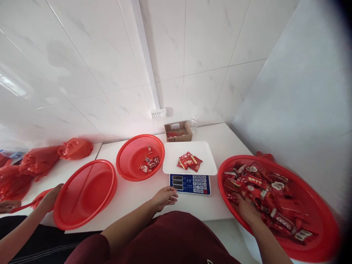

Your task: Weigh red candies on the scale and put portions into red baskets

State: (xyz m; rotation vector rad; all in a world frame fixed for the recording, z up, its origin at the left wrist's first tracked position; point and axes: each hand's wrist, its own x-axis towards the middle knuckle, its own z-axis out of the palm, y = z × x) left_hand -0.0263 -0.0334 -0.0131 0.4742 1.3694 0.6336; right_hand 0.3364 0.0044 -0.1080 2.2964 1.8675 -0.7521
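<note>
White table (pixel 132 196): packets (pixel 275 205) under right grip (pixel 246 209)

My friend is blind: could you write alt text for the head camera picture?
A person's right hand is in a large red basket of red packets, while the left hand rests on the white table beside a blue scale whose tray holds a few packets. A second red basket and a third basket stand to the left.

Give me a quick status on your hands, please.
Left hand empty, resting before scale. Right hand among red packets in big basket. Another person's hand by empty basket.
</note>
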